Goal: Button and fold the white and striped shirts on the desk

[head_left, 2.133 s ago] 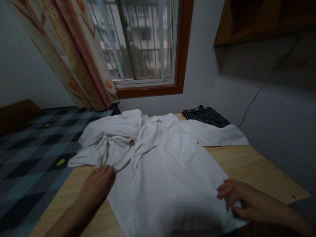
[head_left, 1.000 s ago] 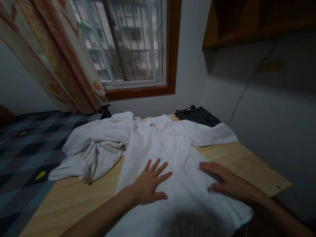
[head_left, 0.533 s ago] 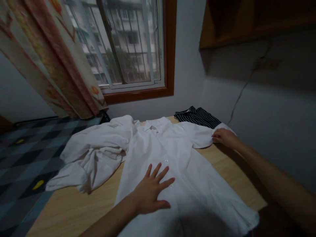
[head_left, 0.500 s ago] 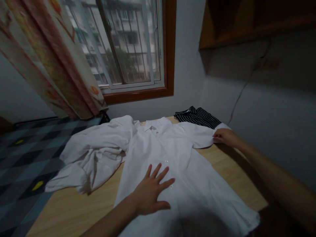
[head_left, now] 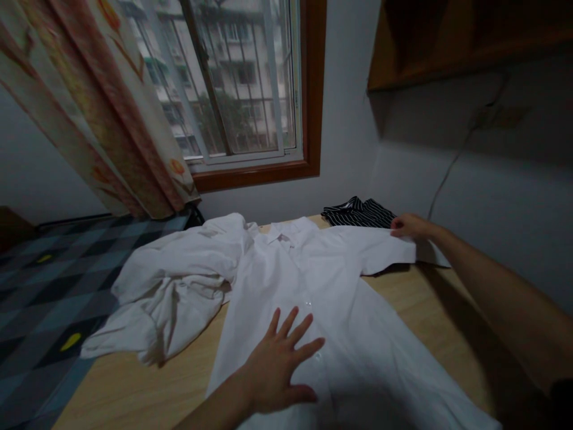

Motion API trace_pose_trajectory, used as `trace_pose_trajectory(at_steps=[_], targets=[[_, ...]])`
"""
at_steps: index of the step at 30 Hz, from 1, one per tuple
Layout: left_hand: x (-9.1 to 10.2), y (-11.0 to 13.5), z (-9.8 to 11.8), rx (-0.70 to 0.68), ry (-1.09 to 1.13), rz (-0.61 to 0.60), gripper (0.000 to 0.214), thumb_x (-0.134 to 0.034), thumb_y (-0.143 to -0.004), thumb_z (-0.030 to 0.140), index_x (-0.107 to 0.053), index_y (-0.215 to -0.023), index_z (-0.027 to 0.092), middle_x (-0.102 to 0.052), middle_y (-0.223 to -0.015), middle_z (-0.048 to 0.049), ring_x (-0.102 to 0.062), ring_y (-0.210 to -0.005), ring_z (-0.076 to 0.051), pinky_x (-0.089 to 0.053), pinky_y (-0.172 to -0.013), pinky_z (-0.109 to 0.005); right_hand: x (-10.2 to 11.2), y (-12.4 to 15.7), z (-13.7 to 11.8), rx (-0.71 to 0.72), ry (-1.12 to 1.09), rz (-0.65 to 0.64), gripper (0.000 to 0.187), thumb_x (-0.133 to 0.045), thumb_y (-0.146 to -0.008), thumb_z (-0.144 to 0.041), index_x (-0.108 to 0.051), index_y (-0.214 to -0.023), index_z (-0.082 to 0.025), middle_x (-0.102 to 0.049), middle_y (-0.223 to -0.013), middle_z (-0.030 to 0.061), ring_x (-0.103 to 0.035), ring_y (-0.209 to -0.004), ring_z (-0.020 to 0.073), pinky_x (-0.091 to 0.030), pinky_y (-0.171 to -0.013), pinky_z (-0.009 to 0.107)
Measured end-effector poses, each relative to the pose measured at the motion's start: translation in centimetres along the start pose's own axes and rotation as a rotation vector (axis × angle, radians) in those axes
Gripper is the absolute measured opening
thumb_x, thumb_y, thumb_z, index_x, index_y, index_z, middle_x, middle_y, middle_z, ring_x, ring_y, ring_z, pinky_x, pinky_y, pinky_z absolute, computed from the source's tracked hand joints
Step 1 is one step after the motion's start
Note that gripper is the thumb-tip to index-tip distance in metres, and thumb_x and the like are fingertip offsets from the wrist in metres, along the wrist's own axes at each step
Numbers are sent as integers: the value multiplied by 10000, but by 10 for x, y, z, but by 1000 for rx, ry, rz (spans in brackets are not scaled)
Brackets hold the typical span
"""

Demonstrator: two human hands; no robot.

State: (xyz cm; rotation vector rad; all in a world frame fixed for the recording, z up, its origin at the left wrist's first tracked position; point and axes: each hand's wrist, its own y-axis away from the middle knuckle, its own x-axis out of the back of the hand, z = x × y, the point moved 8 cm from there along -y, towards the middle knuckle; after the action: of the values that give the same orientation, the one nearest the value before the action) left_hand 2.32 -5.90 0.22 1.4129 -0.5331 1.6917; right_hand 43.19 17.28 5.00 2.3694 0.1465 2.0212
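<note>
A white button-up shirt (head_left: 331,292) lies front side up on a wooden table (head_left: 147,388), its collar towards the window. My left hand (head_left: 284,361) rests flat on the shirt's front near the buttons, fingers spread. At the far right, my right hand (head_left: 409,227) pinches the upper edge of the shirt's sleeve and holds it slightly raised from the table. Part of the sleeve's end is hidden behind my right wrist.
A crumpled white garment (head_left: 188,263) lies on the table's left side. Black-and-white striped clothing (head_left: 358,212) sits at the back right. Left of the table is a checked bed cover (head_left: 49,304). A wooden shelf (head_left: 430,65) hangs on the right wall.
My right hand has moved up and drawn the sleeve outward, so it lies straighter and higher. The left hand stays flat on the shirt. The view has shifted slightly.
</note>
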Motion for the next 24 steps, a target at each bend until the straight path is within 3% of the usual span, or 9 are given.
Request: trace_pose_trajectory(at_steps=[4, 6, 8, 10, 15, 17, 19, 21, 24], targets=[[0, 0, -1, -5, 19, 15, 898, -565, -744, 729, -189, -1498, 415, -107, -1593, -70, -45, -1431, -446, -51, -1051, -764, 64, -18, -14, -42, 225, 238, 184, -582, -825, -250, -704, -932, -163, -690, -925, 114, -599, -804, 209, -406, -689, 300], [-1, -2, -1, -8, 25, 19, 918, -595, -734, 713, -186, -1499, 414, -104, -1594, -70, -46, -1429, -450, -53, -1051, -765, 80, -23, -26, -23, 318, 362, 235, -525, -874, -266, -693, -999, -162, -659, -1039, 154, -585, -877, 240, -397, -732, 333], [-3, -3, 0, -8, 24, 12, 917, -609, -734, 699, -189, -1498, 415, -97, -1595, -67, -44, -1428, -455, -52, -1048, -768, 77, -24, -37, 9, 411, 442, 276, -465, -901, -241, -674, -1047, -135, -631, -1081, 188, -569, -930, 264, -388, -771, 360], [-5, -4, 2, -2, 20, 8, 915, -614, -735, 692, -193, -1498, 412, -92, -1596, -68, -39, -1428, -457, -50, -1047, -768, 61, -21, -38, -19, 462, 472, 296, -435, -896, -185, -653, -1078, -99, -622, -1077, 214, -547, -994, 290, -369, -824, 404], [-1, -4, 12, -10, 17, -1, 884, -600, -736, 704, -257, -1488, 390, -162, -1586, -91, -107, -1420, -465, -108, -1054, -749, 17, 9, -38, -159, 318, 568, 329, -432, -892, -218, -622, -1118, -72, -589, -1151, 248, -490, -1095, 347, -326, -899, 501], [15, -10, 10, -29, 53, 15, 814, -583, -760, 691, -358, -1456, 334, -317, -1536, -109, -285, -1384, -423, -259, -1075, -646, 9, 29, -52, -117, 255, 656, 380, -422, -911, -287, -585, -1189, -84, -549, -1243, 237, -465, -1144, 351, -329, -926, 495], [46, -25, -7, -18, 72, 91, 659, -553, -826, 617, -482, -1373, 256, -513, -1400, -109, -489, -1262, -326, -406, -1032, -478, -1, 45, -73, -3, 229, 667, 431, -414, -925, -367, -558, -1241, -112, -505, -1328, 214, -424, -1215, 351, -323, -966, 488], [89, -48, -44, 68, -5, 246, 475, -504, -893, 504, -586, -1245, 197, -630, -1239, -103, -578, -1138, -269, -438, -991, -403, -16, 57, -93, 120, 225, 594, 473, -407, -930, -438, -536, -1282, -150, -466, -1392, 187, -383, -1277, 351, -308, -1005, 493], [152, -81, -128, 388, -133, 516, 426, -503, -901, 416, -611, -1195, 126, -624, -1236, -147, -555, -1160, -290, -410, -1002, -396, -39, 66, -103, 142, 177, 441, 531, -369, -939, -499, -466, -1365, -197, -426, -1447, 164, -364, -1317, 361, -307, -1017, 522]])
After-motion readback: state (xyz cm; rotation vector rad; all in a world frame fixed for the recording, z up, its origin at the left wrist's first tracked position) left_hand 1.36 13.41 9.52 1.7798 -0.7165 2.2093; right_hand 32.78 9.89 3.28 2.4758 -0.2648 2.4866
